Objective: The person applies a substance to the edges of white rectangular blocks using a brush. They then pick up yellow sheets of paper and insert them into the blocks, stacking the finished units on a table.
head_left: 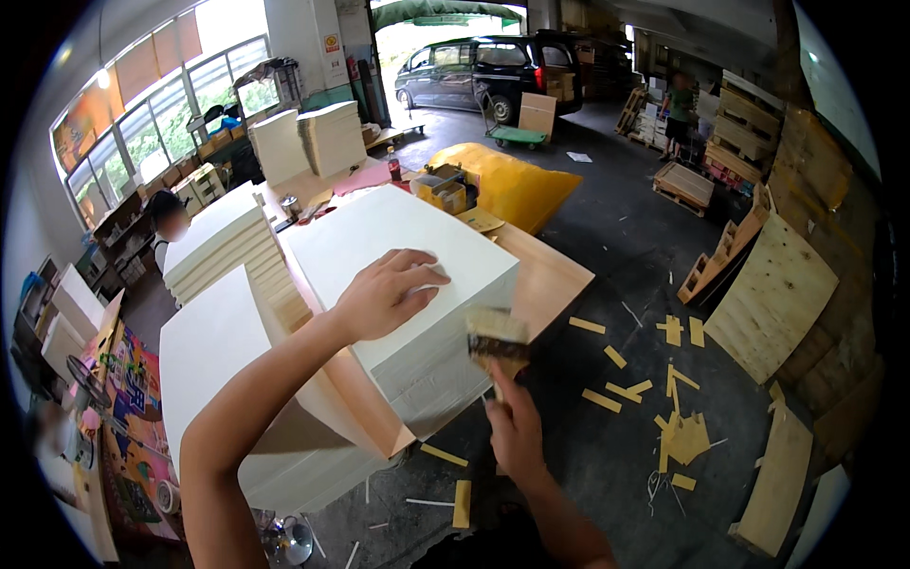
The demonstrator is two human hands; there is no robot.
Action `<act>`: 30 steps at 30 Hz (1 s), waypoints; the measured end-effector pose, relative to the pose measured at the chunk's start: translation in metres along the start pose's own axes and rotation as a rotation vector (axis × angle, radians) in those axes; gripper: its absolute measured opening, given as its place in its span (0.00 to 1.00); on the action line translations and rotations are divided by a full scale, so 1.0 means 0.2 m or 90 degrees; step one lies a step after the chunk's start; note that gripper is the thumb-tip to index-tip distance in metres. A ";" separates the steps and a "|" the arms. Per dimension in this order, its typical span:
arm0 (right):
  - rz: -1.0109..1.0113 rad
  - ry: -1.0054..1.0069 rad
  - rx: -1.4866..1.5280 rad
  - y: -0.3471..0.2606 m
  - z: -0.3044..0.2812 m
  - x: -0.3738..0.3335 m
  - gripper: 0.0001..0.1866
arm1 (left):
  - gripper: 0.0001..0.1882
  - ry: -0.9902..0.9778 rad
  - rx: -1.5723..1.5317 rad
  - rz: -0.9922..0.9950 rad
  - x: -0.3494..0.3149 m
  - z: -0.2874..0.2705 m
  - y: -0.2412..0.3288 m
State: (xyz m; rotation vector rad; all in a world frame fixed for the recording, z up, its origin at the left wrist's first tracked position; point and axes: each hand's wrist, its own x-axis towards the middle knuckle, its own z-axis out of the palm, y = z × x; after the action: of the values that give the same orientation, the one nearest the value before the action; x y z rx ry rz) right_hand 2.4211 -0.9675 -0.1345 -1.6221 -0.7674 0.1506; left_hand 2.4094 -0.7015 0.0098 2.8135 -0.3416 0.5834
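Note:
A tall, block-like stack of white paper sheets [365, 248] stands before me on a wooden board. My left hand [391, 292] lies on its top, fingers apart and slightly bent, with a small whitish patch showing by the fingertips. My right hand [515, 425] is closed round the handle of a wide flat paintbrush [499, 343]. The brush is upright, its pale bristles at the right end of the stack's near side, which looks streaked and wet. Whether the bristles touch it I cannot tell.
More white stacks [213, 332] stand at left. A yellow sack [517, 185] and a bottle [394, 169] are behind the stack. Yellow strips [601, 400] litter the floor at right, near a leaning plywood sheet [773, 294]. People are at left and far right; a van [483, 76] is beyond.

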 end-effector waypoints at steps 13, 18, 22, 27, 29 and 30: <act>0.020 -0.117 0.050 -0.09 0.27 -0.21 0.37 | 0.13 0.011 0.003 0.006 0.02 0.01 0.03; 0.130 -0.336 -0.015 0.28 0.37 -0.40 0.36 | 0.13 0.022 -0.002 0.003 0.02 0.00 0.03; 0.084 -0.283 0.109 0.25 0.12 -0.37 0.34 | 0.13 0.023 0.019 0.000 -0.01 0.00 0.01; -0.164 -0.117 -0.045 0.18 0.30 -0.23 0.33 | 0.14 0.012 0.001 -0.010 0.02 0.00 0.05; -0.169 -0.177 -0.173 0.45 0.40 -0.39 0.35 | 0.14 0.010 0.010 -0.007 0.04 -0.01 0.05; -0.068 -0.244 -0.163 0.58 0.39 -0.46 0.34 | 0.14 0.007 0.008 -0.004 0.06 -0.01 0.06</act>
State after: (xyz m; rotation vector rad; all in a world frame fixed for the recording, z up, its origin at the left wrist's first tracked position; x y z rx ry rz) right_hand 2.3560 -0.9531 -0.2871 -1.8135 -1.2049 0.3021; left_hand 2.4162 -0.7150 0.0180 2.8207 -0.3276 0.6020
